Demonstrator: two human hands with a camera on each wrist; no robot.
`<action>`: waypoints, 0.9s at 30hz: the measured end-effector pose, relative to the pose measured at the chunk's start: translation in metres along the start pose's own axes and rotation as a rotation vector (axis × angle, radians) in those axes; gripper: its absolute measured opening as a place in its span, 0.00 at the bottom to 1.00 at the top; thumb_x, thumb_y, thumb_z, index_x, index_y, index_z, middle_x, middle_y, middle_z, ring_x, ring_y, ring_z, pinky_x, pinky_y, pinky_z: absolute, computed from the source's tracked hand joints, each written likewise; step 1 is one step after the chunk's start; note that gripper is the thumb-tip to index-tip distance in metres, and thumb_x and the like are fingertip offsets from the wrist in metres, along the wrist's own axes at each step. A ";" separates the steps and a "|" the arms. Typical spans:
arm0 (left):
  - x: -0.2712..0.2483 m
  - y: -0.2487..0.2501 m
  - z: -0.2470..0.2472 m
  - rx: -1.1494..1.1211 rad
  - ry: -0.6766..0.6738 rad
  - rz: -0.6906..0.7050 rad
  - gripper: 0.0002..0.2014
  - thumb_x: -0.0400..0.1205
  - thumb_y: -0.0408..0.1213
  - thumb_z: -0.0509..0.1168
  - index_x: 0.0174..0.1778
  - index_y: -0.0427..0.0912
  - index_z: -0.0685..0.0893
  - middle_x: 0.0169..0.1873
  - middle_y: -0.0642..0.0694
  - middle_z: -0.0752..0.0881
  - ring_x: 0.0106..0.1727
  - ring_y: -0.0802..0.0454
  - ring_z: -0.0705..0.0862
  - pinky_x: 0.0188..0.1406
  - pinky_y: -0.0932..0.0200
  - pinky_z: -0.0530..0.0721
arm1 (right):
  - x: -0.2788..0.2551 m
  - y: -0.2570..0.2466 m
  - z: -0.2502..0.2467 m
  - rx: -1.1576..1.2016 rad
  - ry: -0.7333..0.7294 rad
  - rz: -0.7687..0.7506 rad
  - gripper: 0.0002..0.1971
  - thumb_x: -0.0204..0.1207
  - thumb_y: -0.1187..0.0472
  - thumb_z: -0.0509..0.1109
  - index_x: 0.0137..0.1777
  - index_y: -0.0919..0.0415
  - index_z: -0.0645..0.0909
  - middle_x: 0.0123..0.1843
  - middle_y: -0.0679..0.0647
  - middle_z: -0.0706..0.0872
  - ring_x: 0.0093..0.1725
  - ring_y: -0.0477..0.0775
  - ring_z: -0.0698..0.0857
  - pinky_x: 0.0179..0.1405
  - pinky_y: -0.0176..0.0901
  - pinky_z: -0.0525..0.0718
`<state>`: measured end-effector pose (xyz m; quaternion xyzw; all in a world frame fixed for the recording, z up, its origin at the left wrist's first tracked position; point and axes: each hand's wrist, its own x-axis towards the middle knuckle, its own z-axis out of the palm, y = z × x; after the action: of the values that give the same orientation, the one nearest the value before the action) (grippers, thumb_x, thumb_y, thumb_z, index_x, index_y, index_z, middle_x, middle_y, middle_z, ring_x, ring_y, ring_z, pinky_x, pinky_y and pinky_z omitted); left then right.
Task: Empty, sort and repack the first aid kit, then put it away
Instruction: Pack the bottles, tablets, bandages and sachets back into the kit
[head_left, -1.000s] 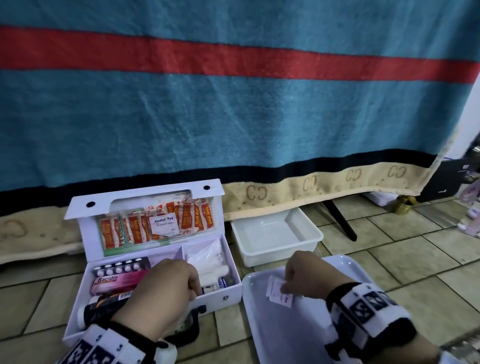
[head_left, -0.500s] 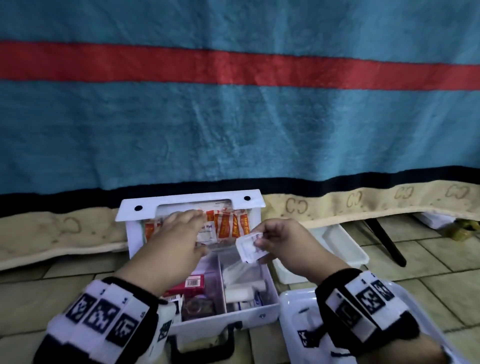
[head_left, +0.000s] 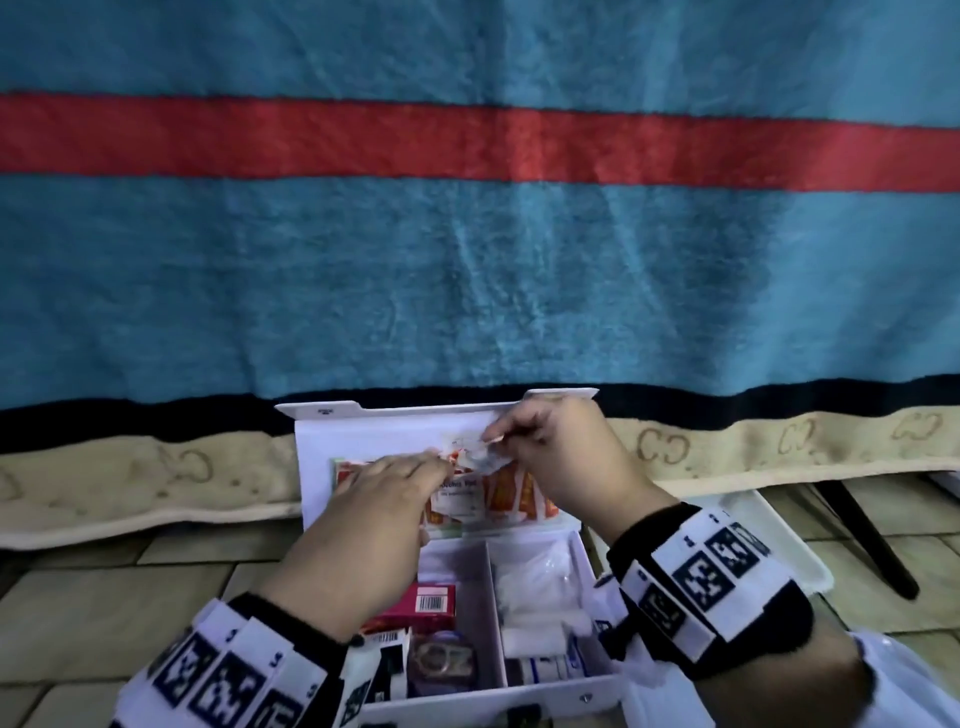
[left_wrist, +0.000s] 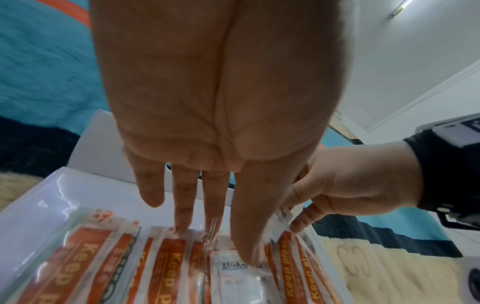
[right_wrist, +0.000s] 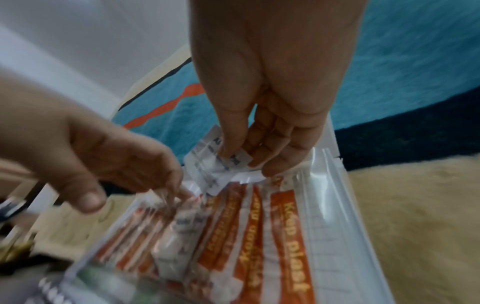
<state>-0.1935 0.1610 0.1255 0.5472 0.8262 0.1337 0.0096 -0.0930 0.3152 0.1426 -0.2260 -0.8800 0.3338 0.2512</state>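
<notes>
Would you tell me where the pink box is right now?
In the head view, the pink box sits in the kit's left compartment, under the left hand.

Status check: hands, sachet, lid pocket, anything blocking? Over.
Right hand pinches white sachet at lid pocket mouth. Left hand flat, fingertips on the pocket's plasters. Nothing blocking.

A teal blanket (head_left: 467, 270) with a red stripe (head_left: 467, 143) hangs above a beige tiled floor (head_left: 93, 597); white wall (left_wrist: 389, 61) beyond.

Orange-and-white plasters (left_wrist: 168, 265), a white kit box (head_left: 524, 691), a teal, red-striped blanket (head_left: 467, 270).
</notes>
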 end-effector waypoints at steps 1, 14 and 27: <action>0.000 -0.001 0.000 -0.009 -0.004 0.000 0.31 0.83 0.32 0.62 0.78 0.58 0.59 0.82 0.59 0.56 0.81 0.57 0.55 0.80 0.59 0.53 | 0.001 0.001 0.001 -0.106 -0.032 -0.027 0.10 0.71 0.72 0.70 0.43 0.58 0.90 0.42 0.49 0.89 0.39 0.40 0.85 0.43 0.30 0.81; 0.001 -0.003 0.000 -0.050 -0.031 -0.001 0.32 0.81 0.35 0.65 0.78 0.58 0.60 0.82 0.59 0.55 0.82 0.58 0.54 0.81 0.60 0.52 | 0.017 -0.018 -0.004 -0.669 -0.260 -0.101 0.13 0.69 0.72 0.67 0.46 0.56 0.88 0.48 0.56 0.88 0.53 0.60 0.84 0.46 0.46 0.84; 0.001 -0.007 0.001 -0.059 -0.038 0.001 0.31 0.79 0.40 0.67 0.76 0.58 0.64 0.81 0.58 0.58 0.81 0.57 0.58 0.81 0.57 0.58 | 0.001 -0.042 0.005 -0.827 -0.359 -0.027 0.15 0.70 0.79 0.59 0.28 0.62 0.69 0.41 0.60 0.82 0.48 0.63 0.84 0.41 0.48 0.78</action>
<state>-0.2005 0.1595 0.1228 0.5496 0.8213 0.1476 0.0413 -0.1068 0.2854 0.1689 -0.2344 -0.9719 -0.0151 -0.0127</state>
